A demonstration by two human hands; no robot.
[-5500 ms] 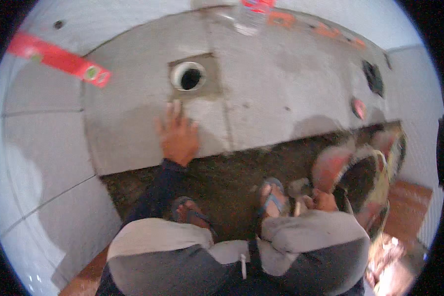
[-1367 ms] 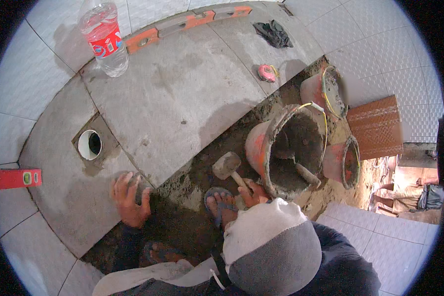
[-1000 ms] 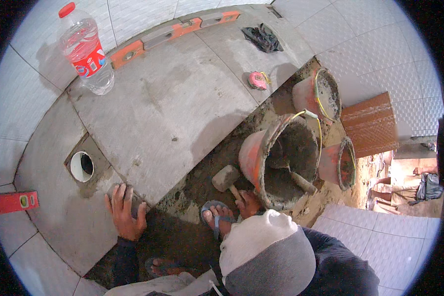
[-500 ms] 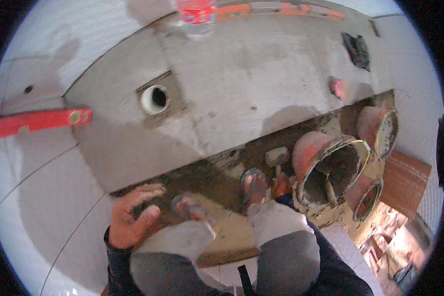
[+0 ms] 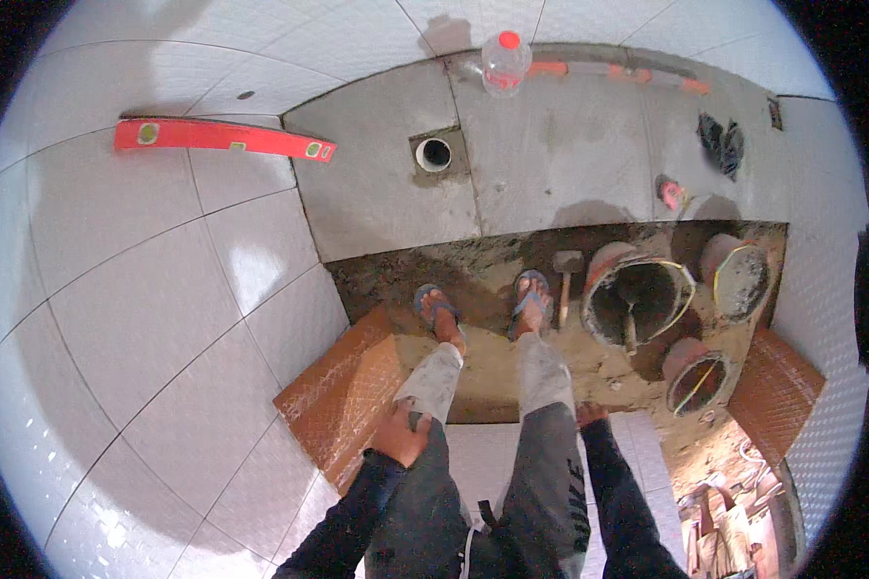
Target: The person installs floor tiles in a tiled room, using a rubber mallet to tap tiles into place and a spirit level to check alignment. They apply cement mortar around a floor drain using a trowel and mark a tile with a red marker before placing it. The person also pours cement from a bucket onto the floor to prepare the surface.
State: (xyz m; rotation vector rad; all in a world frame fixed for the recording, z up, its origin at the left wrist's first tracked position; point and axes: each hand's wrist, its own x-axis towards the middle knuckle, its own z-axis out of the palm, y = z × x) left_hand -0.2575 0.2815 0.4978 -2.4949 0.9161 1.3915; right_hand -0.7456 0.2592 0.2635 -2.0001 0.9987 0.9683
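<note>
My left hand point(image 5: 403, 433) is closed by my left shin, round something grey I cannot make out. My right hand point(image 5: 590, 415) is beside my right leg, near the tiled edge, its fingers partly hidden. A rubber mallet point(image 5: 567, 280) lies on the dirt strip beside my right foot. Right of it, a large mortar bucket point(image 5: 608, 309) holds a trowel point(image 5: 631, 323); two smaller buckets point(image 5: 739, 280) point(image 5: 688, 376) are beside it. Beyond my feet, grey floor tiles point(image 5: 560, 154) surround a white pipe opening point(image 5: 434, 154).
A red spirit level point(image 5: 203, 136) is at the left wall. A plastic bottle point(image 5: 504, 77), orange level point(image 5: 608, 70), black plastic bag point(image 5: 720, 145) and pink tape measure point(image 5: 671, 196) lie along the grey tiles. Brown boards point(image 5: 328, 386) point(image 5: 772, 386) lean either side; debris point(image 5: 729, 531) shows lower right.
The view has risen and turned as I straighten up from squatting. My left hand has left the tiles for my leg; my right hand has let go of the mallet and drawn back.
</note>
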